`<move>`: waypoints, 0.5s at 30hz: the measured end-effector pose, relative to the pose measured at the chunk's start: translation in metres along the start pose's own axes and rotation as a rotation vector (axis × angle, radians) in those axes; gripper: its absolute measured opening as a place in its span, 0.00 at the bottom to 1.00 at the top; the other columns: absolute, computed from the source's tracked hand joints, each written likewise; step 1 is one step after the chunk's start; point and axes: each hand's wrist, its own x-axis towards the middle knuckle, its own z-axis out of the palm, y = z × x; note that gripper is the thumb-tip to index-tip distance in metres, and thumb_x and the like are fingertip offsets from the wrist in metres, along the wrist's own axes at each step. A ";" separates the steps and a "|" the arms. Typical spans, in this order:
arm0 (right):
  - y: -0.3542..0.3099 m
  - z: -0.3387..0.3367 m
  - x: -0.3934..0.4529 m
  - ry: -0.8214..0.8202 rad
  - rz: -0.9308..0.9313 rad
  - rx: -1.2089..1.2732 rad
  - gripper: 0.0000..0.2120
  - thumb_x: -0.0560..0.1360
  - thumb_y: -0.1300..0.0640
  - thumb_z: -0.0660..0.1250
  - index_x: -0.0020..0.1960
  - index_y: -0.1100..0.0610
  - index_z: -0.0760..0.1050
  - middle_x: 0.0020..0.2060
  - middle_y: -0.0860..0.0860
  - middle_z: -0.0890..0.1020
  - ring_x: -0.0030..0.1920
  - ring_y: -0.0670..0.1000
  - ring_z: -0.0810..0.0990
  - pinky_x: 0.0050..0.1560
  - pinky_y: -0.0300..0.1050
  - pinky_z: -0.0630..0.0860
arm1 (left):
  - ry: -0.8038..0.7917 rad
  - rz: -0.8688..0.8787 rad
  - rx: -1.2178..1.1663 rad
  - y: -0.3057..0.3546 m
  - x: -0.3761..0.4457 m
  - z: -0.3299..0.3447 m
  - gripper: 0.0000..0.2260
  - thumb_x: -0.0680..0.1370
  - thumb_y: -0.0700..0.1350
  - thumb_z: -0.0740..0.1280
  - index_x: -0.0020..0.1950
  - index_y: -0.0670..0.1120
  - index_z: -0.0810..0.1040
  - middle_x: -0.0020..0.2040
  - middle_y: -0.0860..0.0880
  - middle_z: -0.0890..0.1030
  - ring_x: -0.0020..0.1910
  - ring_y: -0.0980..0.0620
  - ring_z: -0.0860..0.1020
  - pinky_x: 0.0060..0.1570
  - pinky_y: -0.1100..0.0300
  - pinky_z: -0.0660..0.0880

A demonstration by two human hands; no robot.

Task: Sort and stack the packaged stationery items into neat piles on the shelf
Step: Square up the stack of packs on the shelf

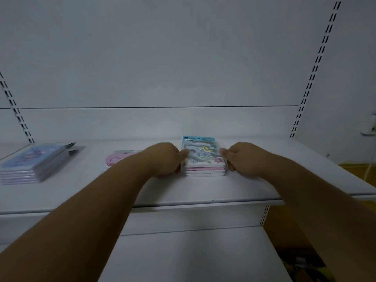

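Note:
A small pile of packaged stationery [204, 159] with a blue header card and cartoon print sits in the middle of the white shelf [183, 192]. My left hand [165, 160] grips the pile's left side, thumb on the top pack. My right hand [242, 159] grips its right side the same way. A pink round-printed pack [118, 158] lies flat just left of my left forearm, partly hidden by it. A taller pile of blue packs [34, 162] stands at the shelf's far left.
The shelf's back panel rises behind the piles, with slotted uprights [309, 82] at left and right. A lower white shelf [193, 255] lies below the front edge. Yellow floor and dark items show at the right.

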 end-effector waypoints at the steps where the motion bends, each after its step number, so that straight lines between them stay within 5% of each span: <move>1: -0.001 0.000 -0.003 -0.022 -0.007 0.003 0.25 0.80 0.39 0.50 0.35 0.54 0.74 0.34 0.51 0.79 0.38 0.50 0.76 0.48 0.46 0.74 | -0.027 0.011 0.012 0.002 0.000 0.002 0.25 0.84 0.56 0.52 0.52 0.40 0.81 0.50 0.40 0.83 0.43 0.46 0.79 0.49 0.56 0.74; 7: -0.007 0.007 -0.010 -0.002 -0.060 -0.041 0.26 0.80 0.39 0.50 0.53 0.58 0.78 0.49 0.55 0.82 0.49 0.54 0.79 0.54 0.48 0.75 | 0.008 0.085 0.122 0.003 0.000 0.011 0.24 0.83 0.55 0.52 0.54 0.39 0.81 0.44 0.44 0.82 0.45 0.46 0.79 0.48 0.55 0.75; 11: -0.003 0.003 -0.020 0.002 -0.102 0.023 0.24 0.81 0.40 0.48 0.38 0.52 0.73 0.37 0.50 0.78 0.39 0.48 0.76 0.46 0.45 0.72 | 0.068 0.101 0.168 -0.002 -0.005 0.008 0.28 0.83 0.59 0.49 0.48 0.41 0.83 0.47 0.42 0.82 0.45 0.46 0.78 0.52 0.54 0.73; 15: 0.003 0.002 -0.038 0.008 -0.207 -0.026 0.22 0.79 0.38 0.51 0.37 0.51 0.72 0.34 0.48 0.76 0.37 0.47 0.74 0.38 0.44 0.69 | 0.113 0.168 0.255 -0.009 -0.020 0.017 0.25 0.79 0.63 0.57 0.43 0.44 0.80 0.40 0.46 0.80 0.37 0.51 0.74 0.38 0.57 0.71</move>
